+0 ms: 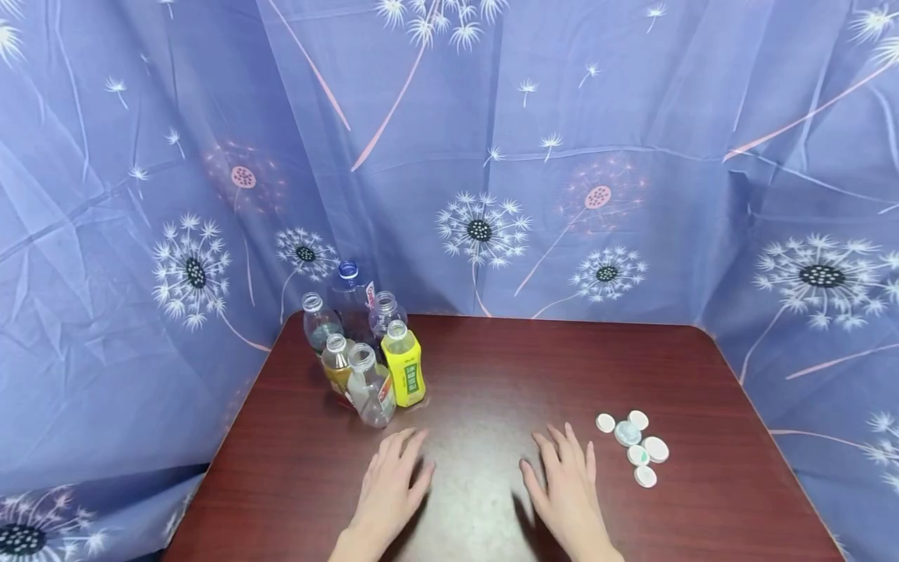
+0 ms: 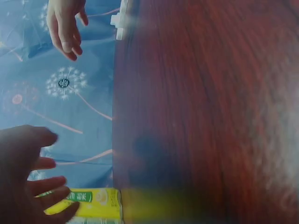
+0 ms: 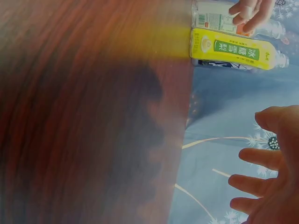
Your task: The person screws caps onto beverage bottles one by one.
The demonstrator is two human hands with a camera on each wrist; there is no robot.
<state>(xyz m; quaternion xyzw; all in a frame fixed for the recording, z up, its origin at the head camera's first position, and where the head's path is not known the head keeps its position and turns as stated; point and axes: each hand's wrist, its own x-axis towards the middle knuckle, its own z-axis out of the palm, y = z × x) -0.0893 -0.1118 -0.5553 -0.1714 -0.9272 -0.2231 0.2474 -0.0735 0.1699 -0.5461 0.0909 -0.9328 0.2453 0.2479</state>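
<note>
In the head view my left hand [image 1: 389, 490] hovers low over the table, fingers loosely bent and holding nothing. Just beyond it stands a group of uncapped plastic bottles. Nearest are a clear bottle [image 1: 370, 394] and a bottle with a yellow label [image 1: 403, 367]; the yellow label [image 3: 229, 48] also shows in the right wrist view. My right hand [image 1: 565, 490], its fingers spread and relaxed, is likewise bare. To its right lies a cluster of bottle caps, among them a larger white cap [image 1: 656, 449] and a pale blue cap [image 1: 628, 433].
Behind the front bottles are a tall blue-necked bottle [image 1: 349, 300], a clear bottle [image 1: 321, 321] and a purplish bottle [image 1: 386, 311]. A bottle with an amber label [image 1: 339, 367] stands at the left. A blue dandelion-print curtain [image 1: 421, 234] encloses the brown table [image 1: 527, 367] at back and sides.
</note>
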